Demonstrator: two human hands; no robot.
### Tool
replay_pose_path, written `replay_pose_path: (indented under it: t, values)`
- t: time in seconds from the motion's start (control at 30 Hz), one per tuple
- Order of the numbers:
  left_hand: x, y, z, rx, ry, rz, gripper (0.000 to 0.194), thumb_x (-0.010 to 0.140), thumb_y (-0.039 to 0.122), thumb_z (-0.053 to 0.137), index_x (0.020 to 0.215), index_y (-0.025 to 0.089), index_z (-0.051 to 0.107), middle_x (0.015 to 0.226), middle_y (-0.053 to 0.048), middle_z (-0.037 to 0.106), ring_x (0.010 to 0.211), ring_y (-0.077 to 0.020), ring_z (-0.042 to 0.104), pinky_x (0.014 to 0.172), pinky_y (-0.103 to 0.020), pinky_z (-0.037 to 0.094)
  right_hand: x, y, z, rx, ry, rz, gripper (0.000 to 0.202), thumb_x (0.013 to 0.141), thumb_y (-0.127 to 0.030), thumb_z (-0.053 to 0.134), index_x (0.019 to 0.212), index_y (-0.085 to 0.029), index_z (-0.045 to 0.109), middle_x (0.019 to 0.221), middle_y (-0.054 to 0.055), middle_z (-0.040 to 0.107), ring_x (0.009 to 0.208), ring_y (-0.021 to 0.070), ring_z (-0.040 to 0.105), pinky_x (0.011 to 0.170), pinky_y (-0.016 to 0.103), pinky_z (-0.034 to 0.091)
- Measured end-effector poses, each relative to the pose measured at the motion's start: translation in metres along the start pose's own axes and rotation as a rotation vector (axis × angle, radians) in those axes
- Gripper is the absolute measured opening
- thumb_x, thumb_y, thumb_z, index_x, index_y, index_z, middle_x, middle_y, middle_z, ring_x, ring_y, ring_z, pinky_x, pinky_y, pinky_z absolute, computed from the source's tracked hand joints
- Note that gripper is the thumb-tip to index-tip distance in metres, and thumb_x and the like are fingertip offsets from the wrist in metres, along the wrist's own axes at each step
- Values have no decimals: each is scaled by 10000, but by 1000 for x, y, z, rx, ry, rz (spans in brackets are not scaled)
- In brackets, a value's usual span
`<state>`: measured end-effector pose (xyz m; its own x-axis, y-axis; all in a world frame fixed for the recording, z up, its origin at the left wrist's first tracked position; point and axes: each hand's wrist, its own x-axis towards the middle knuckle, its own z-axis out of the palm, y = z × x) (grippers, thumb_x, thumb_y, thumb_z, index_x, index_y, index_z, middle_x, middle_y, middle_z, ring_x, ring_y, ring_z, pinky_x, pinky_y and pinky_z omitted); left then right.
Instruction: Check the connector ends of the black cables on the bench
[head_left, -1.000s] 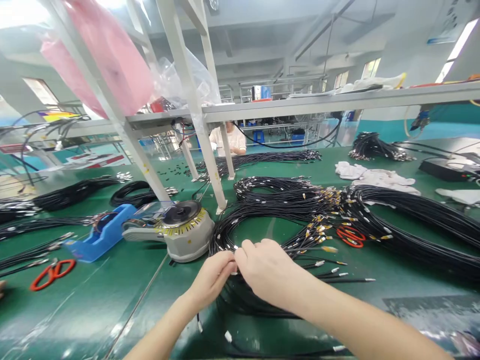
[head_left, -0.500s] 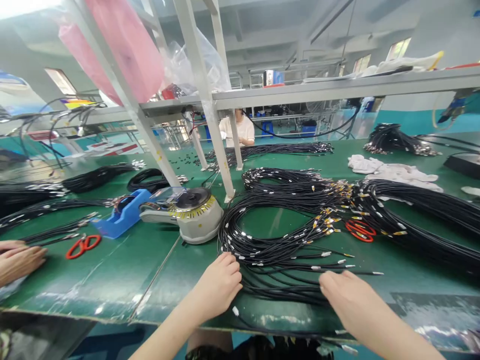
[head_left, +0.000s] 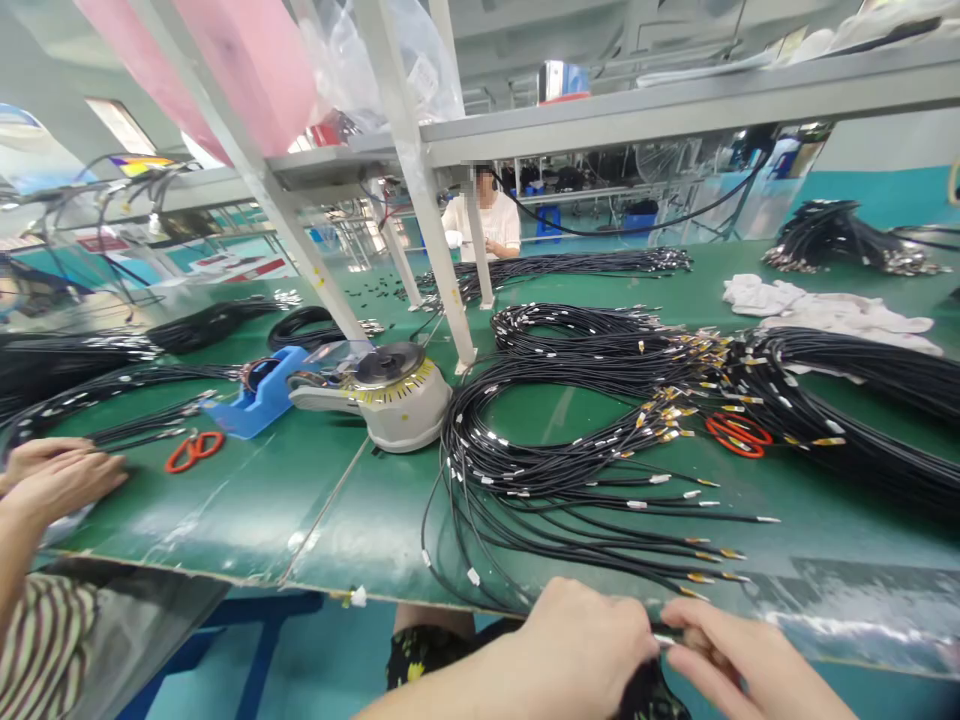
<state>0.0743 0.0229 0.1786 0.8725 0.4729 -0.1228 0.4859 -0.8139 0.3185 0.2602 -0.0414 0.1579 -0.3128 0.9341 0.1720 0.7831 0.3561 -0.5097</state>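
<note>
Hands withdrew to table edge, seemingly pinching cable.

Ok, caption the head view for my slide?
Both hands, left and right, pinch a black cable at the green bench edge.

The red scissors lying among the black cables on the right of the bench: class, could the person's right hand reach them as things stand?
Probably yes. The right hand pinches a cable end at the near table edge, and the red scissors lie uncovered on top of the black cables. Nothing stands between them, though the hand would have to let go first.
</note>
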Motion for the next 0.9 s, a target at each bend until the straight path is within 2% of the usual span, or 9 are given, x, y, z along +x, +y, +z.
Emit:
replay_pose_path:
  t: [0.1,0.17,0.27,0.37,0.53,0.63,0.77,0.9]
  values:
    - [-10,-6,-2,-99,35,-101,320,913,328,207,800,218,486,726,-14,642,640,-186,603,563,-276,398,-2,2,-4,18,43,-44,151,867,-257,447,993,-283,527,874,5,678,755,185,641,658,259,500]
    - [-14,-9,-2,-148,28,-138,343,916,343,188,793,224,486,717,-5,635,645,-180,592,586,-275,397,0,-2,-5,45,10,-48,170,888,-231,381,928,-263,543,844,21,668,737,182,628,645,264,485]
    - [-16,-8,0,-202,32,-118,305,910,361,228,819,228,486,756,-2,630,677,-172,580,602,-264,386,7,-10,-4,62,-77,14,225,907,-230,328,778,-235,513,684,3,609,603,159,568,558,253,441]
    - [-14,-7,2,-240,48,-81,279,909,332,245,789,223,472,760,2,615,674,-154,560,599,-248,367,12,-13,-4,64,-141,69,279,924,-258,289,695,-223,444,628,-15,547,557,143,502,526,240,398]
    - [-12,-5,10,-248,79,-98,317,913,317,213,722,213,443,695,1,588,630,-144,535,568,-251,339,13,-9,-4,132,-197,135,324,937,-303,258,662,-218,406,617,-18,513,576,140,484,552,232,390]
    - [-9,-3,13,-264,62,-100,317,910,321,216,715,213,441,691,-1,591,612,-149,535,551,-260,334,13,-7,0,134,-223,103,296,933,-285,285,685,-214,432,643,-15,520,597,140,484,574,235,389]
    - [-5,-3,14,-292,40,-116,318,905,339,224,728,213,456,687,-8,596,598,-159,538,547,-265,344,17,-7,4,119,-235,58,304,930,-282,284,669,-210,421,640,-12,506,587,139,467,563,239,372]
    - [-3,-8,11,-372,27,-100,316,906,326,229,742,214,475,689,3,590,622,-148,538,584,-245,369,21,-7,0,239,-275,113,348,938,-316,258,634,-207,388,598,-25,472,566,128,457,563,228,376]
